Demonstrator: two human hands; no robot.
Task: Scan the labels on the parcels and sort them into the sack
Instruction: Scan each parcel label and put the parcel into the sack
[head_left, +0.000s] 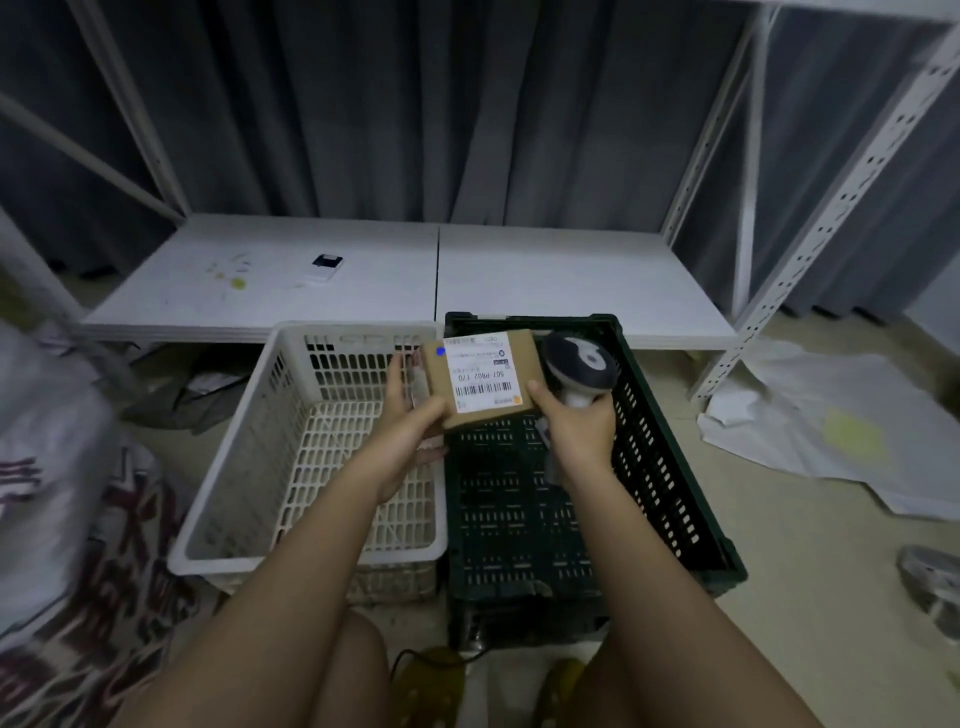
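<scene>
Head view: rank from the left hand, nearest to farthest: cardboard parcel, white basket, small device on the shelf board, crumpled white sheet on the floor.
1. Cardboard parcel: held in the left hand itself.
2. White basket: directly under and beside that hand.
3. Small device: farther back on the white shelf board, slightly left.
4. Crumpled white sheet: far right on the floor.

One parcel (480, 379), one scanner (579, 370), two crates (234, 457).
</scene>
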